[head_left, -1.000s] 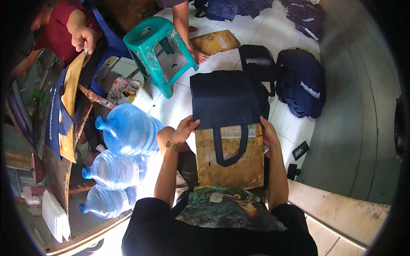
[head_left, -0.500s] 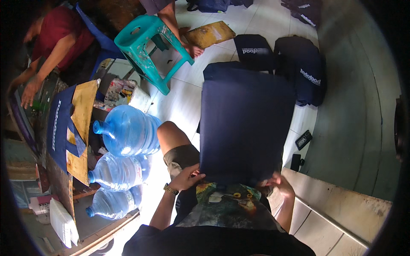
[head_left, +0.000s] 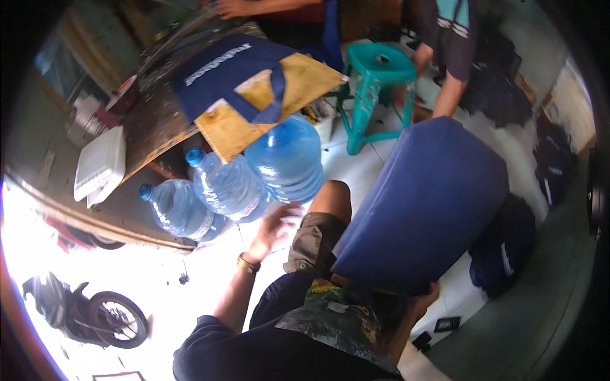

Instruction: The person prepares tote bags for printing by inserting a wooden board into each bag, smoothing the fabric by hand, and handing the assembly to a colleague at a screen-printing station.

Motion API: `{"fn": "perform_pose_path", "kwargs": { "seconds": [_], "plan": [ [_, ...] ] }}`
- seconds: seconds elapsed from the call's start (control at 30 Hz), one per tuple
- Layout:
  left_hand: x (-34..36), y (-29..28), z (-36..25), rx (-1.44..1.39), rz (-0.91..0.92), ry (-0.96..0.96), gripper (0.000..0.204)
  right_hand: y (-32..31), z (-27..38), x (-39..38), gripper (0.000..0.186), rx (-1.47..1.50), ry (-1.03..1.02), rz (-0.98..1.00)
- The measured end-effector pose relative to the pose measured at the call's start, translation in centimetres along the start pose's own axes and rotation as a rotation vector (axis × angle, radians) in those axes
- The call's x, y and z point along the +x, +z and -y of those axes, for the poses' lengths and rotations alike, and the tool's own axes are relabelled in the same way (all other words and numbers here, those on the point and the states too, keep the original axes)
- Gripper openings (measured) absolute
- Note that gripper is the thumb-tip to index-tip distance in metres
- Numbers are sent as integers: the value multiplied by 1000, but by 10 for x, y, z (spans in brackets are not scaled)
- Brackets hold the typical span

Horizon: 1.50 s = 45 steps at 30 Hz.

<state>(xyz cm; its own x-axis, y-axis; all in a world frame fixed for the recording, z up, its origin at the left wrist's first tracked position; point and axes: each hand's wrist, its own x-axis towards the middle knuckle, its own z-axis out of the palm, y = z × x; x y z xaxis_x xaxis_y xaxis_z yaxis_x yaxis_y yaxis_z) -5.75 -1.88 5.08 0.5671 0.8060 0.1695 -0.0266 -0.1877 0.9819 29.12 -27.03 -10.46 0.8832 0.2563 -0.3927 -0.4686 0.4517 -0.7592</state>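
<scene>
Navy bag (head_left: 424,200), its plain face turned up, tilted over the seated person's lap; a narrow brown strip shows along its lower left edge. The right hand (head_left: 427,300) is clamped on the bag's lower edge near the right corner, its fingers partly hidden by the cloth, so that nearly all of the bag extends up and away beyond the grip. The left hand (head_left: 276,227), blurred, is apart from the bag, with spread fingers and nothing in them; the bag lies to its right, beyond the bare knee (head_left: 332,200). A gold-toned watch (head_left: 248,263) encircles the left wrist. Nearest to the left hand are three bottles: a small clear bottle (head_left: 180,209), a middle clear bottle (head_left: 232,189) and a large blue bottle (head_left: 286,166). Above them, a second navy bag (head_left: 213,76) lies with a yellowed board (head_left: 308,79) on the worktable (head_left: 149,130), the board overhanging its edge. Farther out: a green stool (head_left: 375,73), a co-worker's forearm (head_left: 450,96), a dark bundle (head_left: 505,254) to the right, and a motorcycle (head_left: 89,317) at lower left
</scene>
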Motion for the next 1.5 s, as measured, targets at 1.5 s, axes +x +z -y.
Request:
{"fn": "perform_pose_path", "kwargs": {
  "seconds": [1.5],
  "plan": [
    [-8, 23, -229, -180, -371, 439, 38, 341, 65, -119, 86, -416, -284, 1522]
  ]
}}
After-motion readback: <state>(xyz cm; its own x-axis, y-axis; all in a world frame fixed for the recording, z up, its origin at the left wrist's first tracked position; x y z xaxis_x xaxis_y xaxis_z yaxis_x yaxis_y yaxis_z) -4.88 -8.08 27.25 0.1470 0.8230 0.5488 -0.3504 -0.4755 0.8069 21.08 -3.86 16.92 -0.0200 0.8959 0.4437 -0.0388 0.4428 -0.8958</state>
